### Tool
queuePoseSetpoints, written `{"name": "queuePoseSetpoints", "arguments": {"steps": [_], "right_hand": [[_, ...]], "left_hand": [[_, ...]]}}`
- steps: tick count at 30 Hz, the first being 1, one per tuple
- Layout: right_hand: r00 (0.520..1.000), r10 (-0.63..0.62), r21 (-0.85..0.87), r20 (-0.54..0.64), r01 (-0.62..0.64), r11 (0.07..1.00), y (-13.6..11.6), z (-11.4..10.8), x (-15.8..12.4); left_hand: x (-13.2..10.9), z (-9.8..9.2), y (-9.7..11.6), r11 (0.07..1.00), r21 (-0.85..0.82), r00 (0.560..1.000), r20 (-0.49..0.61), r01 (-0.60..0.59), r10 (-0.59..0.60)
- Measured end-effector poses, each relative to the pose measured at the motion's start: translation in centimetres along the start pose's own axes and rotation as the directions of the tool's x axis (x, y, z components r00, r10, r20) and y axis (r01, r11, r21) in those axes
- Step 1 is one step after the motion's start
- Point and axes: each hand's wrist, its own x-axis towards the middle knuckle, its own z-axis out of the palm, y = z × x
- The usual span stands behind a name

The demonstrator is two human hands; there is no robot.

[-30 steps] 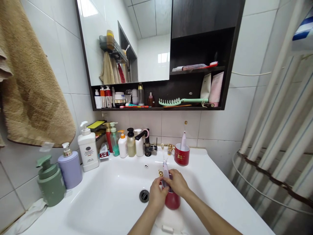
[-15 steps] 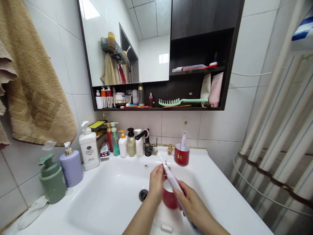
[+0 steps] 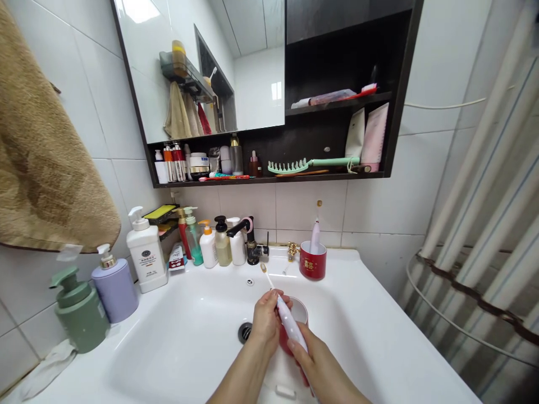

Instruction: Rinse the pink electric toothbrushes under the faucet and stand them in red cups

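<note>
White-tiled walls [image 3: 311, 210], dark mirrored cabinet [image 3: 337, 22] above a white sink [image 3: 189, 336].

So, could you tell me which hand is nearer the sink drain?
Left. The left hand sits just right of the drain; the right hand is farther right.

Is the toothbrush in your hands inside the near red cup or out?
Out: left hand and right hand hold the toothbrush tilted over the near red cup, head toward the faucet.

- The head view looks forward and down from above and behind the left hand [image 3: 265, 318] and right hand [image 3: 316, 360], close to both.
- It faces the wall shelf [image 3: 269, 178] well beyond the hands.
</note>
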Motion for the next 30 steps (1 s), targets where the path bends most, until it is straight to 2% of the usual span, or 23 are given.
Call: {"name": "queuePoseSetpoints", "arguments": {"steps": [3, 4, 8, 13, 17, 18, 21, 22, 26, 27, 30], "right_hand": [[0.999, -0.039, -0.023, -0.031, 0.038, 0.999, 0.0, 0.4, 0.0], [1.000, -0.016, 0.005, -0.015, 0.016, 1.000, -0.1, 0.5, 0.0], [0.980, 0.156, 0.177, 0.126, -0.177, 0.968, -0.2, 0.8, 0.1], [0.999, 0.040, 0.125, 0.028, -0.043, 0.991, -0.3, 0.8, 0.2], [0.972, 0.191, 0.216, 0.140, -0.218, 0.952, -0.5, 0.9, 0.2], [0.973, 0.186, 0.216, 0.137, -0.213, 0.953, -0.6, 0.9, 0.1], [0.998, 0.059, 0.133, 0.039, -0.064, 0.989, -0.8, 0.9, 0.0], [0.999, 0.046, 0.119, 0.023, -0.048, 0.992, -0.8, 0.9, -0.1], [0.974, 0.190, 0.205, 0.122, -0.212, 0.956, -0.8, 1.1, 0.0], [0.974, 0.190, 0.213, 0.125, -0.213, 0.954, -0.7, 1.2, 0.1], [0.994, 0.096, 0.185, 0.053, -0.104, 0.977, -0.8, 1.3, 0.1]], "left_hand": [[-0.1, 0.1, 0.0, 1.000, -0.020, 1.000, -0.010, -0.009, 0.009], [-0.1, 0.1, 0.0, 1.000, -0.027, 1.000, -0.015, -0.009, 0.009], [0.0, 0.1, 0.1, 0.999, -0.052, 0.999, -0.046, -0.002, 0.000], [0.0, 0.1, 0.2, 0.999, -0.042, 0.998, -0.063, 0.000, -0.003], [-0.1, 0.2, 0.3, 0.999, -0.041, 0.995, -0.100, 0.007, -0.011], [-0.1, 0.2, 0.3, 0.999, -0.041, 0.994, -0.107, 0.003, -0.007], [-0.1, 0.2, 0.4, 0.999, -0.040, 0.994, -0.109, -0.011, 0.006], [-0.1, 0.2, 0.4, 0.999, -0.043, 0.994, -0.105, -0.013, 0.009], [0.0, 0.2, 0.4, 0.998, -0.058, 0.996, -0.093, -0.007, 0.002], [0.0, 0.2, 0.4, 0.998, -0.060, 0.996, -0.093, -0.007, 0.001], [0.0, 0.2, 0.4, 0.998, -0.062, 0.995, -0.099, -0.010, 0.004]]}}
